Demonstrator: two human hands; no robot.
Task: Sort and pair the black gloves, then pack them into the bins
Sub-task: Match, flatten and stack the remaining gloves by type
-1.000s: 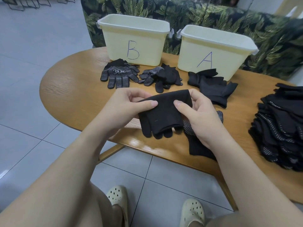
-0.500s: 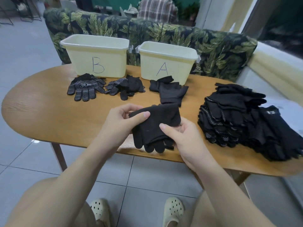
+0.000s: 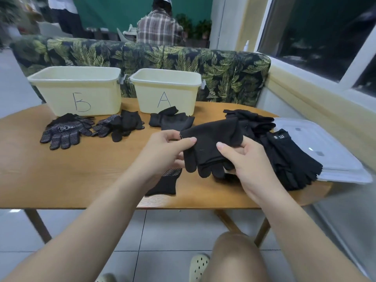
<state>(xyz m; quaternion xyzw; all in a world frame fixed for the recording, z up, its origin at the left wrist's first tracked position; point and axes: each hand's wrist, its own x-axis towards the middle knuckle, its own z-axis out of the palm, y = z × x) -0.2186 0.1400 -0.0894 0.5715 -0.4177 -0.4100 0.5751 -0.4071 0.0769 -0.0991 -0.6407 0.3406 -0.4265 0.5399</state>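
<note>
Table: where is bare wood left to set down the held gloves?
The table's near-left stretch, bordered by the dotted gloves and left hand, is bare. The right side, under the glove pile, is crowded.

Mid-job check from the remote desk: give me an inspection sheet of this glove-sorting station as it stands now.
Surface: oval wooden table, bare wood at front left.
Job's things: bin B and bin A at the back edge, contents not visible; dotted-palm gloves and a mixed glove clump in front of B; plain black gloves in front of A; unsorted glove pile at right; one dotted glove under the left forearm.
Clutter: clear plastic lids at the right end.
Hands: left hand and right hand both pinch a plain black glove pair above the table.
Cables: nothing seen.
Surroundings: leaf-print sofa behind, window at right, people beyond.
</note>
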